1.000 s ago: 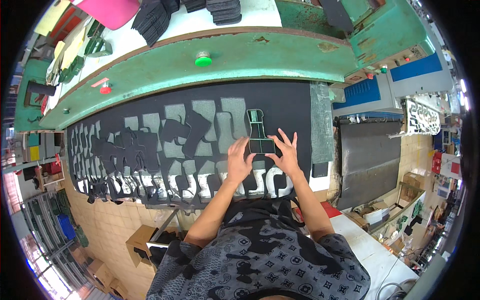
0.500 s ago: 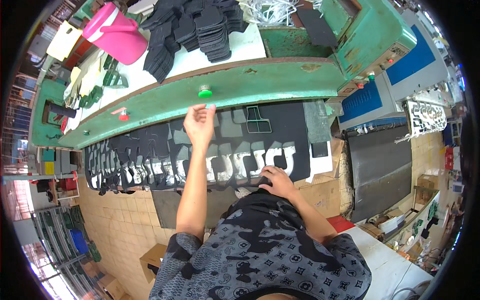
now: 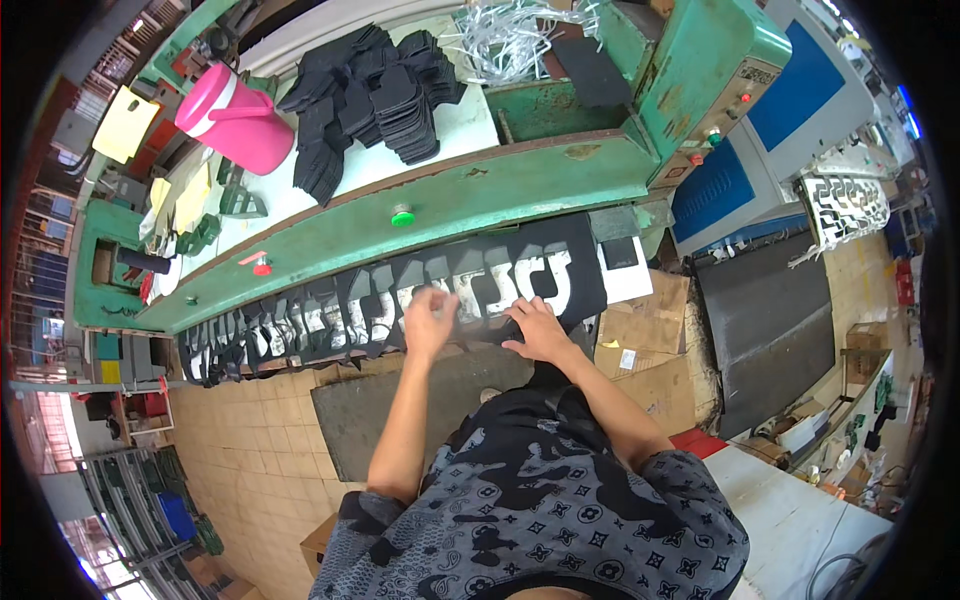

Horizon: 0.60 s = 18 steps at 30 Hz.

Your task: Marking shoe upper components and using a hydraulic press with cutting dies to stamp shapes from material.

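Observation:
A long black sheet [image 3: 585,285] with rows of cut-out gaps lies beneath the front beam of a green press [image 3: 330,238]. White surface shows through the gaps. My left hand [image 3: 430,318] is over the sheet's near part, its fingers smeared by motion; whether it holds anything cannot be seen. To its right, my right hand [image 3: 538,328] rests on the near edge of the sheet with fingers spread and thumb apart. A green push button [image 3: 402,217] sits on the beam, beyond both hands. A red button [image 3: 262,265] is farther left.
On the press's white top stand stacks of black cut pieces [image 3: 400,110] and a pink lidded jug [image 3: 240,125]. White strips [image 3: 520,45] are heaped at the back. Flattened cardboard [image 3: 645,335] lies right of the sheet, and a dark mat [image 3: 400,420] covers floor below.
My left hand has come back from near the green button to the sheet. My right hand stays at the near edge. The green frame visible on the sheet earlier no longer shows.

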### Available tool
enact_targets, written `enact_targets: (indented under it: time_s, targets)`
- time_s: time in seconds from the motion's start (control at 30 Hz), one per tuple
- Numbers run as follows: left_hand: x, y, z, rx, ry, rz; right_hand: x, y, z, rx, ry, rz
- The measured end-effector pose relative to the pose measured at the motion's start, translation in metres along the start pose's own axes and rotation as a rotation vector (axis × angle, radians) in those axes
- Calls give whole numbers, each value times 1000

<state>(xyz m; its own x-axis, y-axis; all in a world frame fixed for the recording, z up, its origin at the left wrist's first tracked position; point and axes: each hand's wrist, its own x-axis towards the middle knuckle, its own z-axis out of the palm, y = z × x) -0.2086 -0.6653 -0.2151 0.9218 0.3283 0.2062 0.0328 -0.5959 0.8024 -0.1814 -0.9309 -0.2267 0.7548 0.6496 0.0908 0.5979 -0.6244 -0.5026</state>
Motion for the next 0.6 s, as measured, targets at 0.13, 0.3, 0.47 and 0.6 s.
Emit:
enact_targets:
  time_s: [0.13,0.3,0.47,0.6]
  targets:
    - [-39,-1,8,487,-7,71,1,5,-8,-44,-39,-14]
    - [-44,-3,4,564,-139,54,14,-3,-15,-117,-171,21]
    - [-39,-7,1,569,-179,100,27,-20,-1,-208,-110,200]
    - [-22,-4,5,585,-160,83,43,-17,-4,-181,-89,253]
